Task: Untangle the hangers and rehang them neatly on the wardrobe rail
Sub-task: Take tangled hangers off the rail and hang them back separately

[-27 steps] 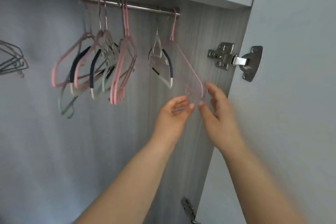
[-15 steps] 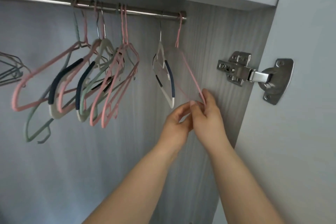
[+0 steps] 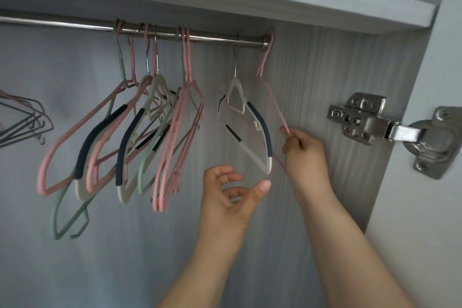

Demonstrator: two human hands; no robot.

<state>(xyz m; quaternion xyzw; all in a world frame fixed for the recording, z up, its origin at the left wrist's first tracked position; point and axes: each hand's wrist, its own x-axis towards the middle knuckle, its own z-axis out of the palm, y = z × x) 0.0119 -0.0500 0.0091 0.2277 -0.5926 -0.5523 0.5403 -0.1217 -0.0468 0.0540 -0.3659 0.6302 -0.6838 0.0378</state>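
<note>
**Steadying the last pink hanger at the rail's end**

Head view: my right hand (image 3: 303, 155) pinches the thin wire arm of the pink hanger (image 3: 275, 105), thumb and fingertips closed tight round it partway down its slope. I hold it there, I'd say, to stop it swinging and to turn it square to the rail (image 3: 75, 24), because its hook sits at the very end of the bar, hard against the wardrobe's side panel (image 3: 325, 77). From the hook the neck drops down and to the left. The arm in my pinch then runs down and to the right. So the hanger's long axis, shoulder to shoulder, is tipped steeply rather than level, and its near shoulder points at me. The far shoulder is too blurred to trace.

My left hand (image 3: 230, 197) holds nothing. Its fingers are loosely curled and parted, and the thumb is raised just under the lower tip of the white hanger (image 3: 260, 122) with navy grips. That one hangs just left of the pink hanger and overlaps it. My guess is that this hand waits to catch or separate the two.

Further left, a bunch of hangers (image 3: 140, 132) in pink, green and white crowds the rail at mixed angles, not yet sorted. A metal hinge (image 3: 362, 117) is on the panel to my right.
</note>
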